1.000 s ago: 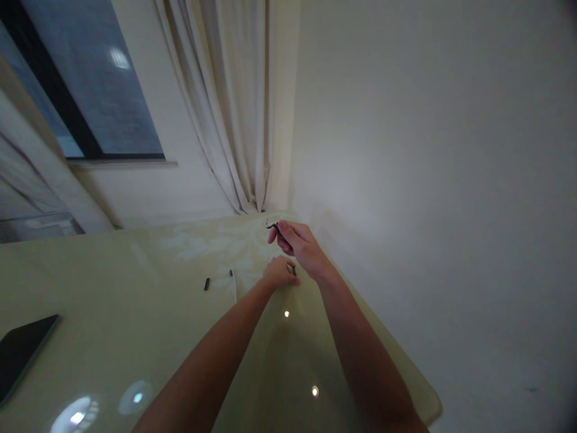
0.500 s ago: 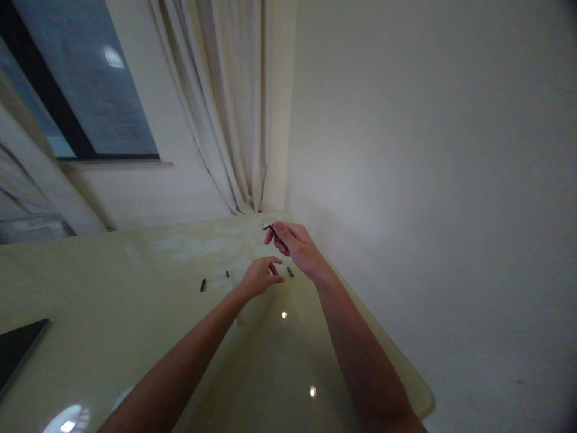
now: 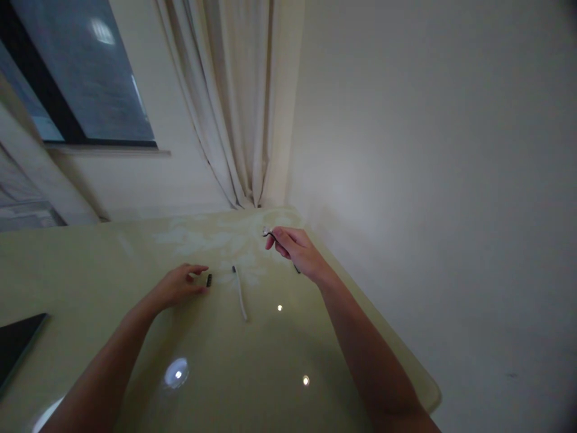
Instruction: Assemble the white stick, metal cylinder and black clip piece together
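My left hand (image 3: 183, 284) is low over the table, thumb and fingers apart on either side of a small black piece (image 3: 209, 280). My right hand (image 3: 295, 248) is closed on a small dark object with a shiny tip (image 3: 267, 232), held above the table. Between the hands lies a white toothbrush-like stick (image 3: 241, 297) with a dark head at its far end. Another small dark piece (image 3: 296, 269) shows partly from behind my right hand.
The pale green glossy table (image 3: 103, 264) meets the wall (image 3: 406, 180) on the right. A dark flat panel (image 3: 20, 343) lies at the left edge. Curtains (image 3: 238, 120) hang behind the table beside a window (image 3: 103, 78).
My left hand has moved left, from beside my right hand to the small black piece, uncovering the white stick. My right hand keeps its hold. The view has shifted slightly.
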Action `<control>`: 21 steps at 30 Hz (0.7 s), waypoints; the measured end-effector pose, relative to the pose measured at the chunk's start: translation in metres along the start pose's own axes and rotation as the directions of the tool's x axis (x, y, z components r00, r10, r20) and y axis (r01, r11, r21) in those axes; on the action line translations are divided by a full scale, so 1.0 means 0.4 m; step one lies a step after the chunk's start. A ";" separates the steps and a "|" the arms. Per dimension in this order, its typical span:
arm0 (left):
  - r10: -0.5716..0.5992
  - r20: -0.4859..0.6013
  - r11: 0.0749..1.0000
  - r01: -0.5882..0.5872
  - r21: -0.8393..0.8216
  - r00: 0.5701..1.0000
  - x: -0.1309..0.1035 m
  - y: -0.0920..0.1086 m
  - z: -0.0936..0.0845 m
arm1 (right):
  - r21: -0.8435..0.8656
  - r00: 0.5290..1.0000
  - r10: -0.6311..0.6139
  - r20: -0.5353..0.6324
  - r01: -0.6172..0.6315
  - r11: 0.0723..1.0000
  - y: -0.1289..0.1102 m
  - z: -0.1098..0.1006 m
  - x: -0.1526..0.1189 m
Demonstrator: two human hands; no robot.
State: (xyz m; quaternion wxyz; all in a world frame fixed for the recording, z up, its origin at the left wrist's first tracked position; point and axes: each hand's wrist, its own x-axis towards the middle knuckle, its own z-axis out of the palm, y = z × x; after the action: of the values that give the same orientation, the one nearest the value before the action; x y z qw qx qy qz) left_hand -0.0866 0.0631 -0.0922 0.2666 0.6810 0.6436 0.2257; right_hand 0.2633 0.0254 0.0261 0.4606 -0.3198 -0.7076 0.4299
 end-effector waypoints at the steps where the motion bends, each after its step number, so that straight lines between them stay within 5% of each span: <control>1: 0.012 -0.002 1.000 -0.012 -0.019 1.000 -0.001 0.008 0.003 | -0.007 1.000 0.002 0.002 -0.002 1.000 0.001 0.002 0.000; 7: 0.053 -0.054 0.988 -0.060 -0.142 0.997 -0.013 0.044 -0.001 | -0.038 0.999 0.031 0.016 -0.030 0.999 0.008 0.014 -0.001; 11: 0.028 -0.076 0.952 -0.050 -0.301 0.997 -0.041 0.110 -0.013 | -0.090 1.000 0.021 0.012 -0.020 0.996 0.018 0.028 0.000; 13: 0.037 -0.020 0.825 -0.042 -0.564 0.999 -0.063 0.162 -0.012 | -0.149 1.000 0.002 0.006 -0.001 0.989 0.022 0.038 0.000; 16: 0.073 0.120 0.460 0.073 -0.885 0.990 -0.096 0.235 0.003 | -0.189 1.000 0.000 0.026 0.005 0.982 0.027 0.054 -0.003; 18: 0.107 0.252 0.297 0.210 -0.931 0.962 -0.113 0.268 0.012 | -0.190 0.999 -0.018 0.030 0.024 0.982 0.029 0.061 -0.005; 21: 0.117 0.400 0.206 0.372 -0.905 0.909 -0.130 0.297 0.017 | -0.208 0.996 -0.081 0.032 0.086 0.974 0.028 0.066 -0.005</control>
State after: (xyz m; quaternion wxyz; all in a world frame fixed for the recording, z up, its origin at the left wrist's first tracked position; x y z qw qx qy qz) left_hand 0.0042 0.0071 -0.0178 0.7707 0.3350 0.3482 0.4155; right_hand 0.2404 0.0202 0.0097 0.4336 -0.3314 -0.7671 0.3371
